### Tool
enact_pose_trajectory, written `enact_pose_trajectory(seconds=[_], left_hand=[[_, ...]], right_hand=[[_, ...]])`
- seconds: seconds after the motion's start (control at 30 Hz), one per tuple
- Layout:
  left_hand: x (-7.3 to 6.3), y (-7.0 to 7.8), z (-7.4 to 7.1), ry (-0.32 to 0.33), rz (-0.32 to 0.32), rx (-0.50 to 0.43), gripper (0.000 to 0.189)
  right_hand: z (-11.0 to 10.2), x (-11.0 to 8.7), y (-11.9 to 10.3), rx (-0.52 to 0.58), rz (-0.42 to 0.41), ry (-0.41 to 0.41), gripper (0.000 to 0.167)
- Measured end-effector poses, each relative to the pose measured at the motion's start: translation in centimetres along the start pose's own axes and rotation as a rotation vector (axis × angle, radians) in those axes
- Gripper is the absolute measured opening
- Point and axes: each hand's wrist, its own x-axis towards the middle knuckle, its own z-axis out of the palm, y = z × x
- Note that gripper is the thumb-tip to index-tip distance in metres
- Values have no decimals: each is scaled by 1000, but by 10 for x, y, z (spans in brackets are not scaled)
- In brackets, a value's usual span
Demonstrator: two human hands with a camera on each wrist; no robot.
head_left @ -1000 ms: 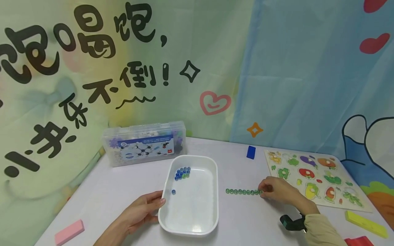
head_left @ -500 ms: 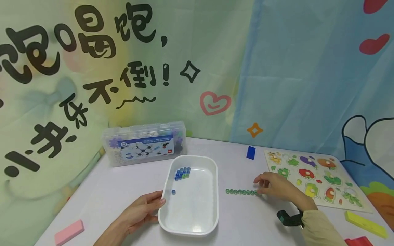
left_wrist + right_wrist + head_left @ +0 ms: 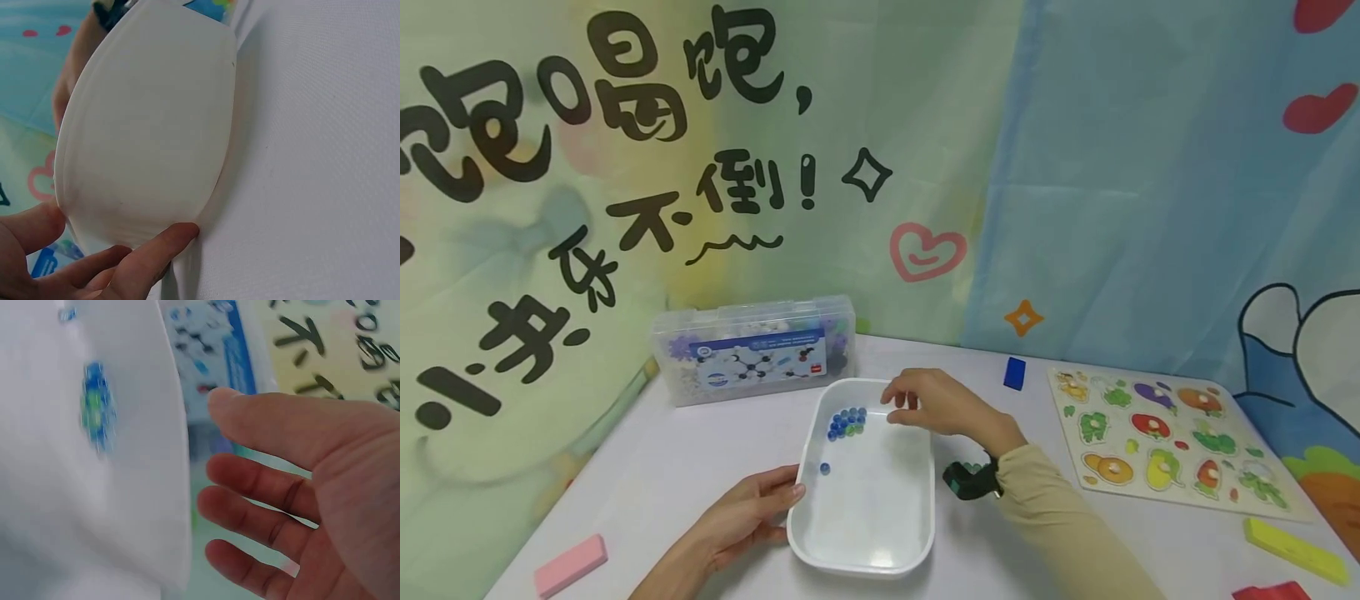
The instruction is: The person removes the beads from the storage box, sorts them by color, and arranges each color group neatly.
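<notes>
A white plastic tray (image 3: 868,500) lies on the table, holding a cluster of blue glass marbles (image 3: 842,419) with a few green ones, and one blue marble (image 3: 825,469) apart. My left hand (image 3: 748,512) grips the tray's left edge, thumb at the rim and fingers along the outer wall; the left wrist view shows the tray's outside (image 3: 150,125). Above the tray's far right corner hovers my right hand (image 3: 936,402), fingers loosely bent and thumb apart. Nothing shows between its fingers (image 3: 244,475). The row of green marbles (image 3: 973,467) is mostly hidden behind the right wrist.
A clear plastic box (image 3: 756,354) with a blue label stands behind the tray. A blue block (image 3: 1014,373) and a vegetable puzzle board (image 3: 1172,442) lie at the right. Nearer me are a yellow block (image 3: 1296,550), a red piece (image 3: 1270,592) and a pink block (image 3: 571,567).
My right hand has left the end of the green marble row and moved left to above the tray. The left hand keeps its grip on the tray, which stays in place.
</notes>
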Motion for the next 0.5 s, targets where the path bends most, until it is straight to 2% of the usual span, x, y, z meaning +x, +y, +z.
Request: enact_pose_trajectory(seconds=[0.1,0.23,0.5], left_hand=[[0,0,0,-9,7,2,73],[1,-1,-1,-19,7,4,73],[1,-2,-3,-38,36,-14,70]], right_hand=[[16,23,-9,1,-12,-73,19],[39,43,-10,-20,1,-130,19],[64,57,-9,-44,90,-166,21]])
